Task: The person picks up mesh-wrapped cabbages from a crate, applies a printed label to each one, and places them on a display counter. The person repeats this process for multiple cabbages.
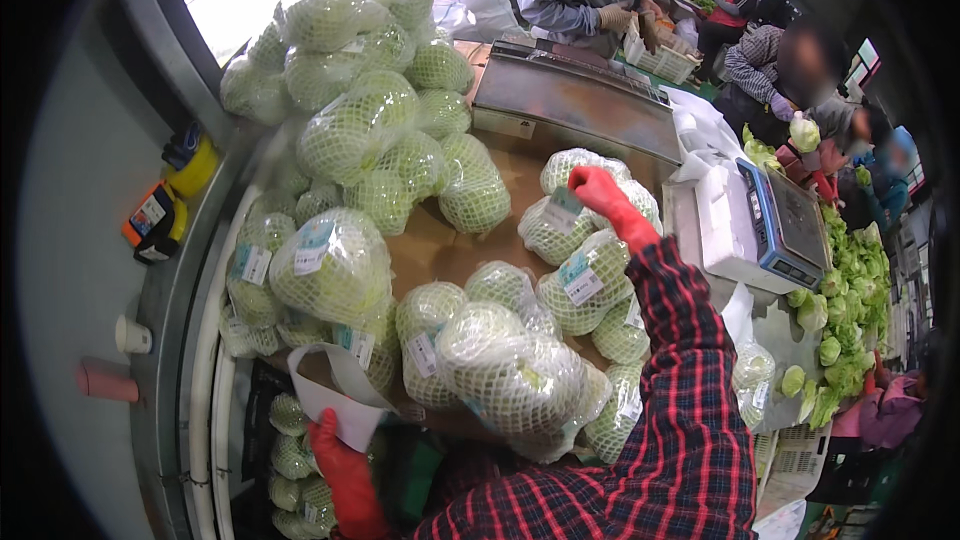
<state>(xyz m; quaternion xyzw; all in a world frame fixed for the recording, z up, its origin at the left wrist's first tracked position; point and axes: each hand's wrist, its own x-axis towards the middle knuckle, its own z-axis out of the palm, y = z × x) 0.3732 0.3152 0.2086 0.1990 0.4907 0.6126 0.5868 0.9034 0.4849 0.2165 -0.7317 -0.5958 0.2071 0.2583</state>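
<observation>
From my remote station I record the following, by descending size. The brown counter (pixel 460 255) carries a tall heap of pale green, net-sleeved produce in clear film (pixel 355 135), stacked along its left side. Beyond its far edge stands a flat-topped metal machine (pixel 575 105); to the right I note a blue weighing scale (pixel 772 225).

On the right part of the counter lies the wrapped pack (pixel 548 236) nearest the right hand (pixel 607 196). A second pack, already labelled (pixel 603 308), sits just beside it on the near side. I cannot establish the first pack's long axis, as glove and film obscure its outline.

At lower left, a curled white paper strip (pixel 352 418) rises from the left hand (pixel 343 475), its length arching up and to the left. The left hand, in a red glove, is closed around the strip's lower end, thumb side up.

The right hand, also red-gloved, has its fingertips drawn together, pinching the upper edge of a small printed label (pixel 563 208). The label hangs just left of and below those fingertips, over the first pack; whether it touches the film I cannot tell. The governing relation: the right hand is directly at the pack, whereas the left hand is well apart from it.
</observation>
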